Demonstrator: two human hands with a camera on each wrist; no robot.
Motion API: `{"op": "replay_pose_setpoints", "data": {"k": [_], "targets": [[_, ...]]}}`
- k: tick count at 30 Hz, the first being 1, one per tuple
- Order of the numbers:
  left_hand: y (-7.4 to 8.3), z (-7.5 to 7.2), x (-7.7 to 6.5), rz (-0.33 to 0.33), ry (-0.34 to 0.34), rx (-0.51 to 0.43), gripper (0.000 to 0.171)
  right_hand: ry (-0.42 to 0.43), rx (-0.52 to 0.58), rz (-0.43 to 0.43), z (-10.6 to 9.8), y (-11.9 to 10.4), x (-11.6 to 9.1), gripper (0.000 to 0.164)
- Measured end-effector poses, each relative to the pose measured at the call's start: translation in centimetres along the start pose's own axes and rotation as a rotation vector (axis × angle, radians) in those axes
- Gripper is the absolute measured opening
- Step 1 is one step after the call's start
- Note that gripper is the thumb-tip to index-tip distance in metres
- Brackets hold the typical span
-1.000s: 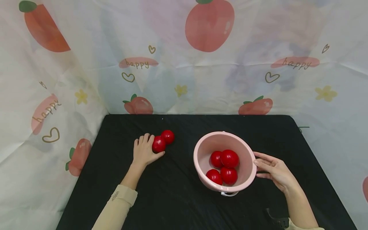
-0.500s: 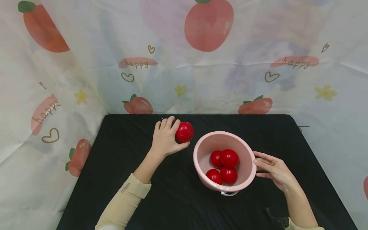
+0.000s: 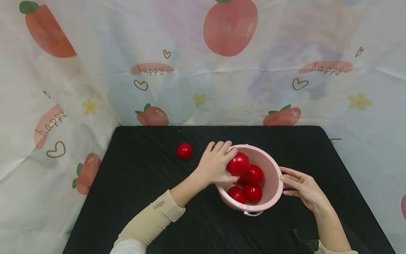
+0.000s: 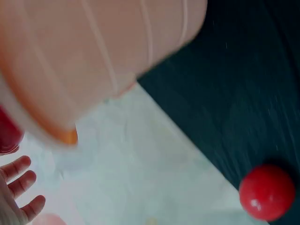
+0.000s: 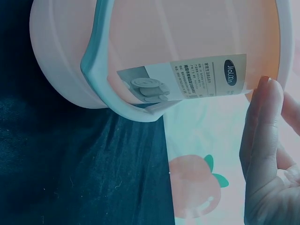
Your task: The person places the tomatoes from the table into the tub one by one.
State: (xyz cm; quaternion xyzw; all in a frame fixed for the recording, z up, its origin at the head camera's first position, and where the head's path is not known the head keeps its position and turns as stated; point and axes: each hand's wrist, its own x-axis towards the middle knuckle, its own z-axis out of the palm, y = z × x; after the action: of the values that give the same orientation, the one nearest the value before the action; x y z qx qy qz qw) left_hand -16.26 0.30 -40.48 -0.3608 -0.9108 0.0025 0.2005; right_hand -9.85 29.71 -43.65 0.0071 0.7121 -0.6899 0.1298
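Note:
My left hand (image 3: 217, 164) grips a glossy red ball (image 3: 238, 164), thumb on one side and fingers on the other, over the left part of a pink bucket's opening. Several similar red balls (image 3: 253, 193) lie inside the pink bucket (image 3: 271, 201). My right hand (image 3: 304, 188) holds the bucket's right rim by the fingertips, with the thumb tip at the lip and the other fingers along the outside. In the right wrist view, the fingers (image 5: 267, 126) meet the rim beside a printed label (image 5: 187, 79). Another red ball (image 3: 184, 151) sits on the black tabletop, left of the bucket.
The bucket's pale handle (image 5: 131, 110) hangs down on its near side. A black cloth (image 3: 133, 169) covers the table. A fruit-patterned curtain (image 3: 215, 91) stands along the back and left. A black strap-like item (image 3: 307, 243) lies by the right forearm.
My left hand has carried one red ball from beside the other, up and rightward, to over the bucket. The right hand and bucket have stayed in place.

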Motion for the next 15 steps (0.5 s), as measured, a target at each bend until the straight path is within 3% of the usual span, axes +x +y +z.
{"op": "replay_pose_setpoints", "data": {"k": [11, 15], "targets": [[3.8, 2.0, 0.9, 0.247, -0.223, 0.002, 0.077, 0.004, -0.003, 0.001, 0.1, -0.1, 0.1, 0.030], [4.6, 2.4, 1.5, 0.342, -0.316, 0.070, 0.081, 0.003, 0.001, 0.004, 0.0, 0.0, 0.0, 0.030]]}}
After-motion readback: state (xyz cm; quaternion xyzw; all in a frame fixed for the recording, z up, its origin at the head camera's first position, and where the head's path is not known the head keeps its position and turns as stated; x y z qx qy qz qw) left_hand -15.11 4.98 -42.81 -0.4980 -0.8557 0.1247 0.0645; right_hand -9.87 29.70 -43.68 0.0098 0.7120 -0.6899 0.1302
